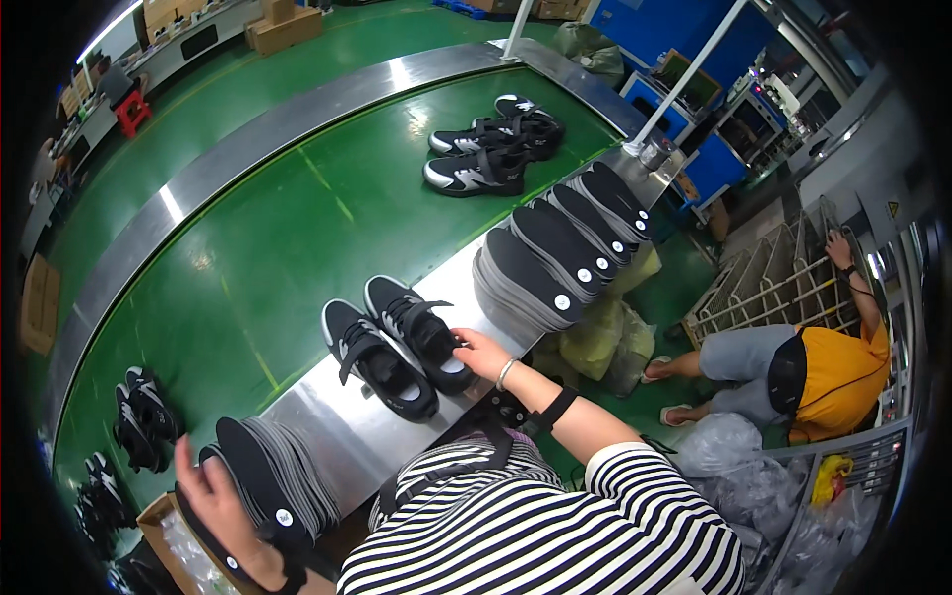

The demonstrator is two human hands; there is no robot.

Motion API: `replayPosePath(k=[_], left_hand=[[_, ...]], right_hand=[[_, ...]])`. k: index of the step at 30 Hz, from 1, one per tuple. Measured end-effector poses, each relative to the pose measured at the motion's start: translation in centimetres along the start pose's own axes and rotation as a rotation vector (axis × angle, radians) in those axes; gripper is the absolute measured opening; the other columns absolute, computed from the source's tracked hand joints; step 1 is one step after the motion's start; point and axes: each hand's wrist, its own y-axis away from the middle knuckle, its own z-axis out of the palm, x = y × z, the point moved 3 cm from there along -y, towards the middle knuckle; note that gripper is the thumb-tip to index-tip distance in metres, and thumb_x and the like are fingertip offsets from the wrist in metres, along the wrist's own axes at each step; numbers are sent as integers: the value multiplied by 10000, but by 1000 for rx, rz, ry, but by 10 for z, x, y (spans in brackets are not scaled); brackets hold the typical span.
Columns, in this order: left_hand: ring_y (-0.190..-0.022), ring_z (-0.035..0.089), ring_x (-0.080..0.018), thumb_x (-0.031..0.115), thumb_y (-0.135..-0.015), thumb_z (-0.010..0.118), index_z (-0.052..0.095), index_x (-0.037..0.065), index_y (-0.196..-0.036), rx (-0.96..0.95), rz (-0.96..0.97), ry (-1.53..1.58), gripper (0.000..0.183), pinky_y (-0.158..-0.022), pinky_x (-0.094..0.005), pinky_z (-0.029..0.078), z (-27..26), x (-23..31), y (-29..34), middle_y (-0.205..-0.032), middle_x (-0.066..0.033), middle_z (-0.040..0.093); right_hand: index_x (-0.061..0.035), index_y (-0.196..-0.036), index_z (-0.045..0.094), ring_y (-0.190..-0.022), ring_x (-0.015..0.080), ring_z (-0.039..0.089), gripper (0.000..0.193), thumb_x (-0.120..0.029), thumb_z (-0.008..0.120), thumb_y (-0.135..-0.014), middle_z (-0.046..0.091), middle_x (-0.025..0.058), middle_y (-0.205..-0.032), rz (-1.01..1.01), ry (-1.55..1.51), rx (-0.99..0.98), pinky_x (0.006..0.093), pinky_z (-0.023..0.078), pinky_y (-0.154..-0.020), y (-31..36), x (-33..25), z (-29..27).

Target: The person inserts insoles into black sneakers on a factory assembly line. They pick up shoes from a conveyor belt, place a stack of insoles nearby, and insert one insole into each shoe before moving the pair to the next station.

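Observation:
A pair of black sneakers with grey-white trim stands on the metal edge of the green belt in front of me, the left sneaker (pixel 375 362) beside the right sneaker (pixel 412 322). My right hand (pixel 483 355) grips the right sneaker at its heel opening, where a white patch shows inside. To the left, my left hand (pixel 220 511) has its fingers stretched out beside a stack of black-and-grey insoles (pixel 288 471). A dark insole with a white round label (pixel 231 562) lies partly under that hand; I cannot tell whether they touch.
More insole stacks (pixel 531 268) line the metal edge to the right. Several sneakers (pixel 481 169) stand at the belt's far end, others (pixel 144 416) at left. A cardboard box (pixel 164 516) sits below my left hand. A person in orange (pixel 838 382) is by a wire rack (pixel 773 283).

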Motion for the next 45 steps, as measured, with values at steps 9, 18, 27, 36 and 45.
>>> replayPosePath(k=[9,18,27,36,45], left_hand=[[-986,492,-174,118,-853,455,419,27,-1141,-1006,-546,812,304,-789,-281,427,227,103,60,-1091,-102,493],[-1079,357,-226,258,-768,604,55,36,-1327,-986,-1242,681,814,-794,-418,401,385,110,114,-1263,-111,247],[-949,452,-269,365,-806,540,399,161,-1054,-908,-1329,599,350,-766,-454,415,449,88,124,-1019,-107,426],[-925,484,-284,275,-868,446,312,143,-1195,-886,-1313,637,377,-798,-479,433,469,102,120,-1081,-95,429],[-925,516,-262,261,-872,436,335,148,-1193,-889,-1253,587,355,-777,-446,469,470,105,119,-1057,-80,453]], right_hand=[[9,-1044,518,-871,115,531,252,-140,489,-843,577,58,-944,-371,120,107,236,416,-781,27,-41,-130],[22,-982,528,-754,163,558,250,-133,541,-786,572,111,-891,-291,57,801,272,444,-698,-17,83,-339],[-8,-1170,385,-1022,276,426,541,-226,618,-733,403,197,-1140,-88,-124,1342,350,345,-880,-59,147,-452],[-134,-1237,369,-1149,282,346,752,-409,675,-606,369,122,-1260,-210,992,913,455,201,-956,-72,71,-445],[-110,-1131,481,-1070,239,432,563,-256,677,-624,473,102,-1159,-449,1187,875,402,295,-884,-83,53,-438]])
